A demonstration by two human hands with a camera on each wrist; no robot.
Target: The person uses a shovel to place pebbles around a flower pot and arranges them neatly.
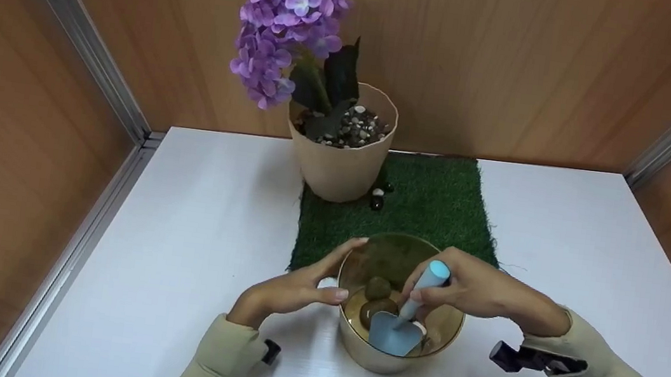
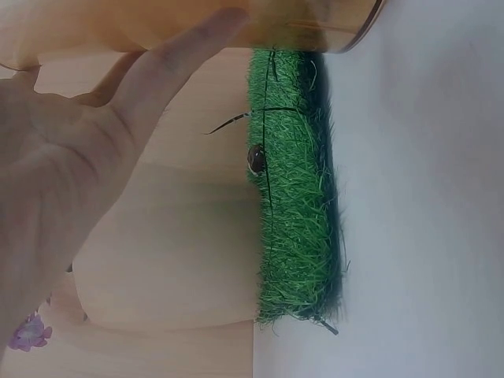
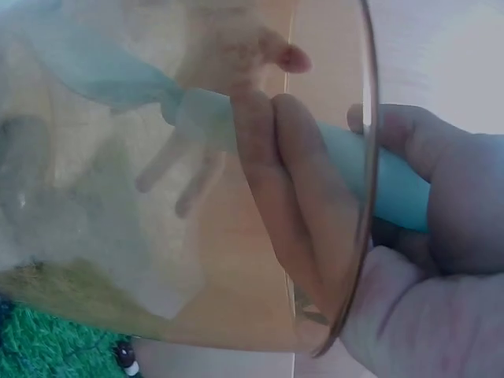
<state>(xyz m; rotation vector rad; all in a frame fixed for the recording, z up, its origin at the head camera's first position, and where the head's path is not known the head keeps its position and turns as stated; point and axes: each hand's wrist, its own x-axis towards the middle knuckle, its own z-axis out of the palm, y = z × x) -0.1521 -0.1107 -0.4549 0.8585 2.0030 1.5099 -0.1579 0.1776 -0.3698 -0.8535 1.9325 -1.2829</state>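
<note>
A see-through amber bowl [image 1: 375, 361] stands on the white table at the front edge of the turf mat. My right hand [image 1: 477, 289] grips a small light-blue hand trowel [image 1: 394, 335] by its handle, its blade low inside the bowl. Several stones lie in there: a dark round stone [image 1: 378, 288], a brown stone [image 1: 376, 312], and a whitish one partly behind the blade. Against the bowl's left side rests my left hand [image 1: 297, 289], thumb and fingers spread and fairly straight. In the right wrist view, the trowel handle [image 3: 346, 161] shows partly through the bowl wall.
Behind the bowl lies a green turf mat [image 1: 437, 194]. A beige pot [image 1: 338, 169] with purple flowers [image 1: 288, 29] and pebbles stands at its back left. Small black and white pebbles [image 1: 377, 201] sit beside the pot. Wooden panels [image 1: 516, 70] enclose the table.
</note>
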